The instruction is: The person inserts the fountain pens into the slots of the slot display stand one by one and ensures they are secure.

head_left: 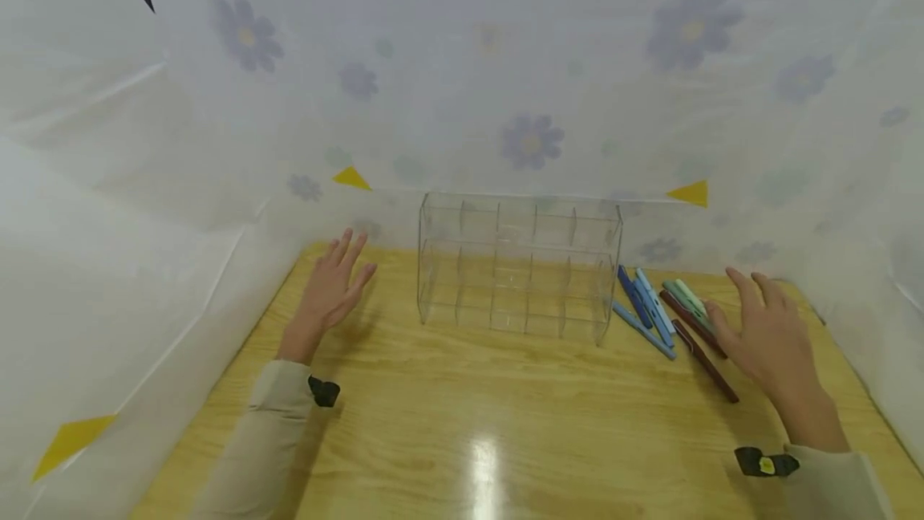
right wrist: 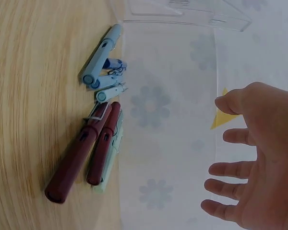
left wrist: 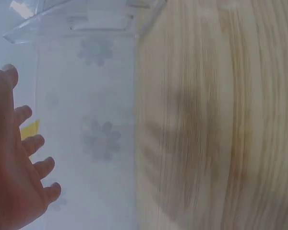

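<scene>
A clear plastic organizer (head_left: 514, 249), split into small compartments in two tiers, stands at the back of the wooden table. My left hand (head_left: 332, 289) hovers left of it, fingers spread and nothing in the palm. Right of the organizer lie several pens: blue ones nearest it, such as a light blue pen (right wrist: 102, 55), then green ones beside a dark red pen (right wrist: 72, 165) and a second dark red one. Above the table, just right of these pens, is my right hand (head_left: 776, 339). Its fingers are extended and hold nothing, as the right wrist view shows.
Flower-printed white sheeting (head_left: 447, 87) walls the table in at the back and both sides. Yellow tape pieces (head_left: 688, 193) mark the sheeting's back fold. Light glares off the wooden tabletop (head_left: 404, 424) near the front. Each wrist wears a dark strap (head_left: 765, 462).
</scene>
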Motion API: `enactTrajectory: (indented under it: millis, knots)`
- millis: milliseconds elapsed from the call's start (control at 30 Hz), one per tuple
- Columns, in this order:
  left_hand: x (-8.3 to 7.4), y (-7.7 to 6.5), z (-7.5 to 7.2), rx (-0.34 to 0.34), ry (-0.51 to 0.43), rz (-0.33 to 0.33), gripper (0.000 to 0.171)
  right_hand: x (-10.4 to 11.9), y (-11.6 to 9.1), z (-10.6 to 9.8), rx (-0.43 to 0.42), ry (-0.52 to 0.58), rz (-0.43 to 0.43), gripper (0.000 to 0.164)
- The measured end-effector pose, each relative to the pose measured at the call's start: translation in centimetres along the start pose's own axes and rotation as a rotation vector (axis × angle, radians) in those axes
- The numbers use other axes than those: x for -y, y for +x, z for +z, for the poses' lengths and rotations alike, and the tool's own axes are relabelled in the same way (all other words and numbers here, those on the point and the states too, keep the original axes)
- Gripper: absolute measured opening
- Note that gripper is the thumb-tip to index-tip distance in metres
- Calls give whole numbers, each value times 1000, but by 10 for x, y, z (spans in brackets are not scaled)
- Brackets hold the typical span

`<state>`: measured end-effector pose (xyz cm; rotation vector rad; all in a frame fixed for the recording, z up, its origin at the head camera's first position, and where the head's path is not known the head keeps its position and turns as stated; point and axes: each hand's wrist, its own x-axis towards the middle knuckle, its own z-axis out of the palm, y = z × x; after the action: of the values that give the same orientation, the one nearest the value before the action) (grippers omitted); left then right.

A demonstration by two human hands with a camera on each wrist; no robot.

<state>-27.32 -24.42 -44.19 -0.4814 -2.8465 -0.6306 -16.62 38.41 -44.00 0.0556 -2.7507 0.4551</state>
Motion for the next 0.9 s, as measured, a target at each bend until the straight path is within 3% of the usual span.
enactTrajectory:
  millis: [200,567,733,900]
  knots:
    - [-17,-2,15,-45,-190,17,66,4,-9,0,-80,148,47,60]
    - [-46,-7,43,-123,-494,84,62,-6,-26,8,-153,336,127,49]
    - [-55,-11,59,-153,-593,95,59,-7,-35,17,-148,398,163,45]
    - [-59,-13,73,-118,-735,72,59,-6,-40,27,-74,410,190,44]
